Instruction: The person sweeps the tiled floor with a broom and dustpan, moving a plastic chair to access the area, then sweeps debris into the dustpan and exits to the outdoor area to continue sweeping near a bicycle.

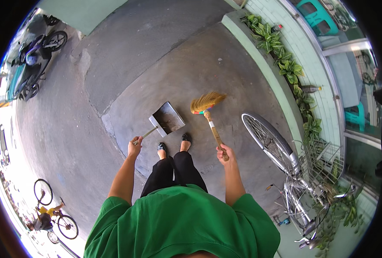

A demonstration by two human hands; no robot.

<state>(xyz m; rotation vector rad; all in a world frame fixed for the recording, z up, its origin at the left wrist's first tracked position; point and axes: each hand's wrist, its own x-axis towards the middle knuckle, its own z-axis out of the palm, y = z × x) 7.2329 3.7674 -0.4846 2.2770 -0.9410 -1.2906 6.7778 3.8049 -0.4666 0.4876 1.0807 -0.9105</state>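
Observation:
My left hand (135, 145) grips the end of the pole handle of a metal dustpan (179, 118). The pan lies in front of my feet, its inside stained brown, with what may be some dirt in it. In my right hand (226, 154) is the wooden handle of a soft grass broom (207, 101). Its bristles fan out to the right of the dustpan, apart from it, with coloured binding at their base. Whether the bristles touch the concrete floor (139, 106) I cannot tell.
A silver bicycle (275, 151) with a wire basket (321, 158) stands close on my right. Behind it runs a raised planter edge (262, 61) with leafy plants (270, 42). A motorcycle (37, 61) is parked far left. Lower left, a person on a bicycle (44, 217) is in the street.

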